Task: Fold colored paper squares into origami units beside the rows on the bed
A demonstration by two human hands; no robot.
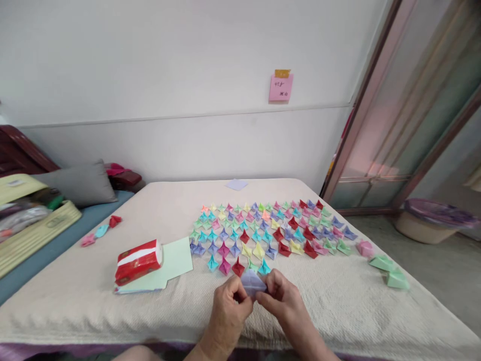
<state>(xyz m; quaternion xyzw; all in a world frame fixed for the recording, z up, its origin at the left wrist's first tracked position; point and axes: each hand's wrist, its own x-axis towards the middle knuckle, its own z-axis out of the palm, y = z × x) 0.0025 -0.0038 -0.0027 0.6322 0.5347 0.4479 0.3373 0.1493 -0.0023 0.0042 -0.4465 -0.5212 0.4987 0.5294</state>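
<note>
Between my two hands is a small sheet of lavender origami paper [252, 284], folded to a point at the top. My left hand [230, 306] pinches its left lower edge between thumb and fingers. At the right corner, my right hand [284, 300] grips it the same way. Just beyond my fingertips stand rows of small folded paper figures in many colours, the nearest being a dark red paper figure [238, 266] and a cyan paper figure [264, 267].
Left of the rows, a red-and-white packet [139, 261] rests on pale green paper [178, 260]. A lavender sheet [236, 184] lies at the far edge. Green folded pieces [397, 279] sit at the right edge. A pink note [281, 88] is taped to the wall.
</note>
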